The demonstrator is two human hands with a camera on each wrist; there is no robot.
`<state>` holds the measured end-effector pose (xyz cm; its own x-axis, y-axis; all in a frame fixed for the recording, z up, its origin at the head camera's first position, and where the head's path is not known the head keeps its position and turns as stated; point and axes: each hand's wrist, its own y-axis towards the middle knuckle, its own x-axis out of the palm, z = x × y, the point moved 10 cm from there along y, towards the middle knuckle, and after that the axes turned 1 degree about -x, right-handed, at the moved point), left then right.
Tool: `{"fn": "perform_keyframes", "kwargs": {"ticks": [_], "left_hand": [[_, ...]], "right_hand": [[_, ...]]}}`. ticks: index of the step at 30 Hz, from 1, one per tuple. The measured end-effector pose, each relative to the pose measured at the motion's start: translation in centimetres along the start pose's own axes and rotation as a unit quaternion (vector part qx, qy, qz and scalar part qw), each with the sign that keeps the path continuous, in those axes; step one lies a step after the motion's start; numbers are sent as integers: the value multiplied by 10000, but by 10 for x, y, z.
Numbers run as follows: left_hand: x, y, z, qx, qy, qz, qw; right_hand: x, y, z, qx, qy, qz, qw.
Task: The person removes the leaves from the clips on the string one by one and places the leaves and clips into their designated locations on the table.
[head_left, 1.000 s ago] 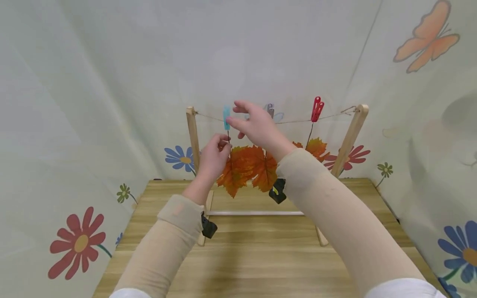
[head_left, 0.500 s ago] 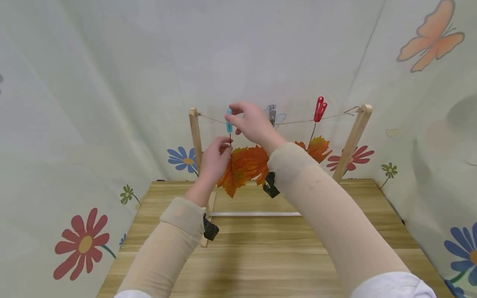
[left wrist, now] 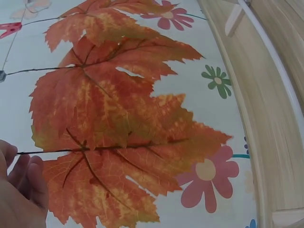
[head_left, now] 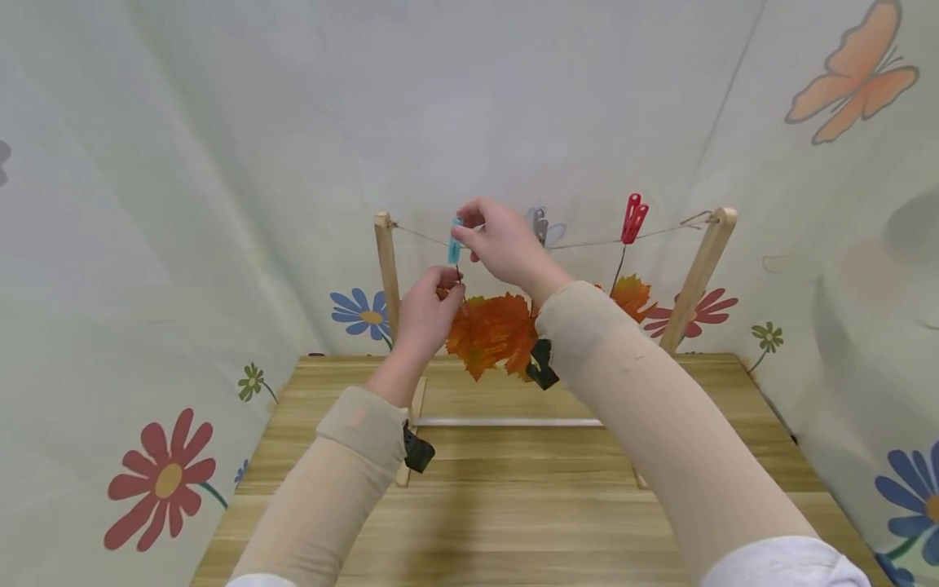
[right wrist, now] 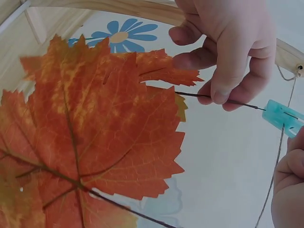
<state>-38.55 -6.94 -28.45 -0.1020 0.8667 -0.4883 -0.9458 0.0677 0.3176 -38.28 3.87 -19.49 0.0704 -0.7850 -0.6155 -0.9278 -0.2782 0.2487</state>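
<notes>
My left hand (head_left: pixel 428 314) pinches the thin dark stem of an orange artificial maple leaf (left wrist: pixel 109 175) between thumb and fingers. Just above it, my right hand (head_left: pixel 506 249) holds the upper end of a light blue clothespin (head_left: pixel 455 247) at the string. In the right wrist view, the stem's tip meets the clothespin's (right wrist: pixel 280 116) lower end, and the string runs across that clothespin. Whether the clip bites the stem is too small to tell. The leaf overlaps a second orange leaf (left wrist: pixel 90 99), whose stem rises to a grey clothespin (head_left: pixel 540 226).
A red clothespin (head_left: pixel 634 218) holds another leaf (head_left: pixel 632 297) on the string's right part. The string (head_left: pixel 587 244) spans two wooden posts (head_left: pixel 697 281) of a frame standing on a wood-grain table (head_left: pixel 499 522). A white rod (head_left: pixel 506 422) crosses low down. Behind hangs a flower-printed backdrop (head_left: pixel 293 163).
My right fingers, spread beside the blue clothespin before, have closed on its upper end. The left hand keeps its pinch on the stem, and the leaf has shifted slightly right.
</notes>
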Motion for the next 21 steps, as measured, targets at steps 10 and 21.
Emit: {"fn": "perform_keyframes", "kwargs": {"ticks": [10,21], "left_hand": [[-5,0,3,-38,321,34,9995],[-8,3,6,95,602,116,9981]], "right_hand": [[-12,-2,-12,-434,63,268,9987],[-27,-5,-14,-629,141,657,9958]]}}
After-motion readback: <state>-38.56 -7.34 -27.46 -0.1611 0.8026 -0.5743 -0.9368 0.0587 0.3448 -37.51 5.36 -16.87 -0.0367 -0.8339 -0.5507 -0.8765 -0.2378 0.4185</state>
